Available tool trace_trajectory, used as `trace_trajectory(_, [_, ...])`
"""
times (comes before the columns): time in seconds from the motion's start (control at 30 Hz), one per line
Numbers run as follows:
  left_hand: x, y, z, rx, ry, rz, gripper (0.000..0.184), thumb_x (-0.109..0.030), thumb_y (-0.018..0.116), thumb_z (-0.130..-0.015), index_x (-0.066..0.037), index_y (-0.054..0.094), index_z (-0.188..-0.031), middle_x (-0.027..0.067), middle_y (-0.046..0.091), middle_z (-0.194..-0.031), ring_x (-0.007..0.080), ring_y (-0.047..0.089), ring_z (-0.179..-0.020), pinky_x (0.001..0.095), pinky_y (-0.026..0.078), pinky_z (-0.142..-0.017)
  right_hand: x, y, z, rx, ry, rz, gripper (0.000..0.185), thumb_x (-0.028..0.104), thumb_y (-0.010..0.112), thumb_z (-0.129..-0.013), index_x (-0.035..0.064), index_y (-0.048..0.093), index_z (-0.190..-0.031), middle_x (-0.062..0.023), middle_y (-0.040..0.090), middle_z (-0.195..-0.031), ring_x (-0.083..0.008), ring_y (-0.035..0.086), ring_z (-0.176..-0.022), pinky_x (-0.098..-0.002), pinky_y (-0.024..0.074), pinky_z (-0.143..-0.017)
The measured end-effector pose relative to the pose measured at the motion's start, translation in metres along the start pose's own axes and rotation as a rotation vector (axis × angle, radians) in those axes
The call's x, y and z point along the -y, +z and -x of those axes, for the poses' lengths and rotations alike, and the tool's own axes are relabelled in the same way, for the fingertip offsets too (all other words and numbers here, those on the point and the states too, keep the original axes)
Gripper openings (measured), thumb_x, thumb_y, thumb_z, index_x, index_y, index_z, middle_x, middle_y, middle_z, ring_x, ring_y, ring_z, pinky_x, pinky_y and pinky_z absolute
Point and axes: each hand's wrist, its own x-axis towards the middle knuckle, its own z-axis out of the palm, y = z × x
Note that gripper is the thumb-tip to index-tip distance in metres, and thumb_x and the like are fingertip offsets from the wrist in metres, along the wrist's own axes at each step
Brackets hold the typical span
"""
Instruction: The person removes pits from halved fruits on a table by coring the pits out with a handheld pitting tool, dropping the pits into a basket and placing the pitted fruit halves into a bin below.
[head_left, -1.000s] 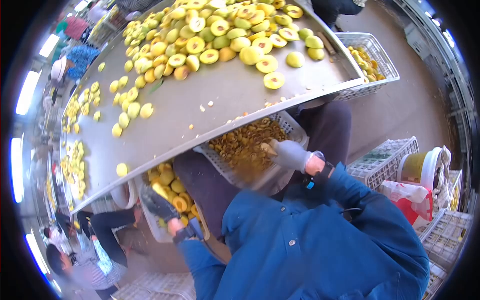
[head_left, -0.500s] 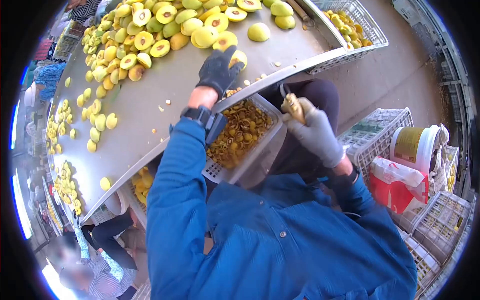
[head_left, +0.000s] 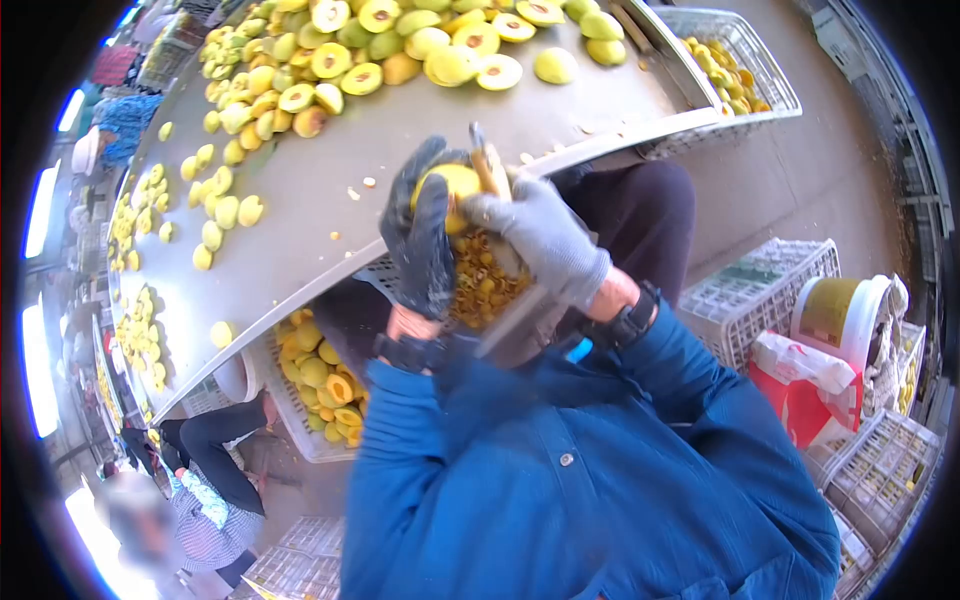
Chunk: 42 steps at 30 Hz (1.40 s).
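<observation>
My left hand (head_left: 420, 240), in a dark glove, is closed around a yellow peach half (head_left: 456, 186) above the table's front edge. In a grey glove, my right hand (head_left: 550, 240) grips a pitting tool with a wooden handle (head_left: 492, 172) and a metal end, pointing upward. Its fingers meet the peach at the near side; blur hides where exactly they touch. Below both hands stands a crate of pits and scraps (head_left: 488, 285), partly covered by them. Cut peach halves (head_left: 400, 68), several with brown pits showing, are heaped on the metal table (head_left: 310, 190).
A crate of peach halves (head_left: 322, 385) stands under the table's left edge, another crate (head_left: 765, 60) at the far right corner. To my right are a grey crate (head_left: 770, 290), a white bucket (head_left: 845, 315) and a red bag (head_left: 800, 395). A co-worker (head_left: 215, 500) sits lower left.
My left hand has picked up a peach half from the table and drawn back toward me. My right hand has moved left with the tool to meet it. The view has shifted slightly.
</observation>
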Motion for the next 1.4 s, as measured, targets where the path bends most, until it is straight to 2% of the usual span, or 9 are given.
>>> trace_trajectory(0.07, [0.003,-0.009,0.019,-0.117,-0.016,0.162,0.050,-0.036,0.044,-0.102,0.002,0.044,-0.135,0.0129,0.061,-0.118,0.0194,0.058,-0.107,0.0337,0.047,-0.097,-0.021,0.014,0.001,0.102,0.020,-0.066,0.024,0.020,0.063,-0.089,0.0015,0.057,-0.104,-0.0026,0.058,-0.062,-0.0104,0.050,-0.041,-0.0254,0.0380,-0.037])
trace_trajectory(0.13, [-0.015,-0.009,0.034,-0.237,-0.132,0.430,0.051,-0.038,0.038,-0.104,0.000,0.042,-0.137,0.0120,0.061,-0.112,0.0191,0.058,-0.103,0.0336,0.048,-0.095,-0.032,0.027,0.012,0.033,-0.275,0.250,0.024,0.022,0.065,-0.088,0.0034,0.056,-0.099,-0.0068,0.060,-0.062,-0.0190,0.056,-0.044,-0.0322,0.0429,-0.040])
trace_trajectory(0.2, [-0.023,-0.020,0.042,-0.186,-0.003,0.130,0.054,-0.042,0.033,-0.104,0.000,0.042,-0.136,0.0121,0.061,-0.111,0.0191,0.059,-0.101,0.0327,0.049,-0.092,-0.029,0.024,0.034,-0.096,-0.691,0.922,0.023,0.022,0.067,-0.086,0.0051,0.054,-0.094,-0.0114,0.062,-0.064,-0.0274,0.062,-0.050,-0.0384,0.0474,-0.045])
trace_trajectory(0.33, [-0.034,-0.025,0.049,-0.207,0.064,0.086,0.052,-0.041,0.032,-0.105,0.000,0.045,-0.134,0.0122,0.063,-0.106,0.0189,0.062,-0.092,0.0304,0.053,-0.082,-0.010,0.033,0.059,0.031,-0.551,1.222,0.023,0.020,0.068,-0.081,0.0075,0.052,-0.091,-0.0126,0.063,-0.066,-0.0326,0.065,-0.060,-0.0420,0.0509,-0.052])
trace_trajectory(0.63, [-0.051,-0.015,0.059,-0.222,0.106,0.043,0.057,-0.044,0.033,-0.104,0.005,0.049,-0.128,0.0129,0.063,-0.102,0.0208,0.064,-0.091,0.0336,0.054,-0.084,-0.010,0.035,0.067,0.064,-0.588,1.285,0.023,0.019,0.065,-0.082,0.0041,0.051,-0.092,-0.0140,0.062,-0.064,-0.0327,0.066,-0.059,-0.0426,0.0504,-0.051])
trace_trajectory(0.97, [-0.056,-0.007,0.066,-0.365,0.173,-0.021,0.053,-0.039,0.034,-0.104,0.004,0.052,-0.127,0.0120,0.063,-0.101,0.0181,0.062,-0.082,0.0307,0.054,-0.077,-0.007,0.045,0.070,0.247,-0.548,0.860,0.025,0.019,0.061,-0.087,-0.0024,0.051,-0.094,-0.0220,0.062,-0.068,-0.0400,0.064,-0.065,-0.0465,0.0499,-0.058])
trace_trajectory(1.07, [-0.068,-0.003,0.068,-0.329,0.218,-0.173,0.051,-0.037,0.034,-0.104,0.005,0.051,-0.128,0.0132,0.064,-0.098,0.0187,0.063,-0.082,0.0313,0.054,-0.076,0.004,0.044,0.069,0.438,-0.225,0.516,0.025,0.019,0.062,-0.086,-0.0025,0.053,-0.094,-0.0235,0.062,-0.070,-0.0417,0.064,-0.067,-0.0464,0.0491,-0.059])
trace_trajectory(1.27, [-0.080,-0.004,0.063,-0.242,0.191,-0.260,0.051,-0.036,0.030,-0.105,0.004,0.052,-0.127,0.0131,0.065,-0.094,0.0190,0.063,-0.079,0.0301,0.053,-0.074,0.008,0.035,0.067,0.288,-0.425,1.072,0.026,0.019,0.062,-0.084,-0.0019,0.053,-0.098,-0.0236,0.062,-0.071,-0.0413,0.064,-0.068,-0.0458,0.0494,-0.060])
trace_trajectory(1.4, [-0.078,-0.014,0.059,-0.200,0.141,-0.214,0.051,-0.036,0.029,-0.105,0.004,0.053,-0.125,0.0121,0.065,-0.092,0.0183,0.063,-0.079,0.0304,0.053,-0.076,0.010,0.039,0.067,0.408,-0.294,0.776,0.026,0.018,0.064,-0.083,-0.0004,0.053,-0.099,-0.0221,0.063,-0.071,-0.0398,0.065,-0.068,-0.0453,0.0496,-0.060])
